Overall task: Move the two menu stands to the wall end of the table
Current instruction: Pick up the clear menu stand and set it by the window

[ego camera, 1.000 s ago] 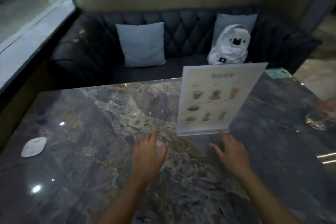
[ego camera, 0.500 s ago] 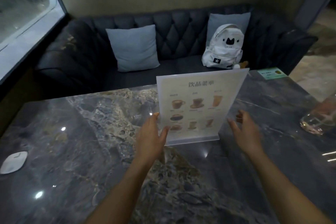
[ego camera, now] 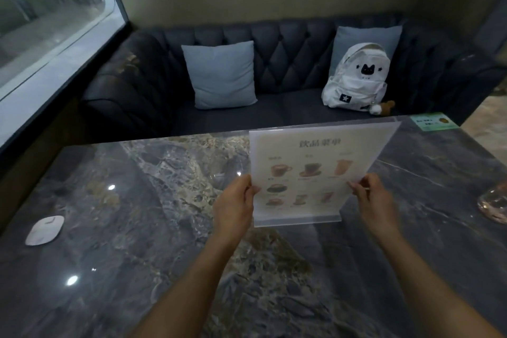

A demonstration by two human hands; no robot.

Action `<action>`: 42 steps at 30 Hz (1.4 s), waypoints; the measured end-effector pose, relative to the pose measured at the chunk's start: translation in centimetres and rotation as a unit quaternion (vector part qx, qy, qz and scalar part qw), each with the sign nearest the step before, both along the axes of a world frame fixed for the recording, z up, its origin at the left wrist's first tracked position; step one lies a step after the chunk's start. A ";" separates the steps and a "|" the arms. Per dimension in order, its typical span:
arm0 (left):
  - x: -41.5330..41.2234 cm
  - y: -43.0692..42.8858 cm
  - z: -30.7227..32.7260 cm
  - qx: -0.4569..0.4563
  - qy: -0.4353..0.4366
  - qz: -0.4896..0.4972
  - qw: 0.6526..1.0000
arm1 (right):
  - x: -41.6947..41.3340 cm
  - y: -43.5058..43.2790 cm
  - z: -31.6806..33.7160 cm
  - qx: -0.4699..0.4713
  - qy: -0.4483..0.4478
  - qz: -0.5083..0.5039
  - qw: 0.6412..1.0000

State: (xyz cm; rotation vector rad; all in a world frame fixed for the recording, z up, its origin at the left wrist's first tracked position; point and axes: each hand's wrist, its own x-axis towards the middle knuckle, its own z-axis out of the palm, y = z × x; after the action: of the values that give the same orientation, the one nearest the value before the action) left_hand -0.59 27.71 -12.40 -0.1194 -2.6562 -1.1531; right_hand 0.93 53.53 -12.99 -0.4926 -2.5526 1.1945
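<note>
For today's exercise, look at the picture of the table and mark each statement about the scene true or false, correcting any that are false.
1. Both hands grip the menu stand. True: left hand on its left edge, right hand on its right.
2. The menu stand lies flat on the table. False: it stands upright.
3. A white backpack sits on the sofa. True.
4. The small white object sits right of the stand. False: it lies far left.

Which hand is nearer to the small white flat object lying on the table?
Left. The left hand grips the clear acrylic menu stand on the side toward the small white flat object; the right hand grips the stand's far edge.
</note>
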 end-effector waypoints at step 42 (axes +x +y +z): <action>13.7 -44.3 2.5 0.075 0.014 0.419 0.905 | -7.6 -52.8 3.7 -0.095 -0.019 0.461 0.882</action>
State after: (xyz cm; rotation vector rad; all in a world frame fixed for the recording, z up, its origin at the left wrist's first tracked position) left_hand 13.09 -16.61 -9.91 0.9268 -2.1575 -0.9981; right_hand -6.66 0.77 -9.34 0.7913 -2.7586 1.7131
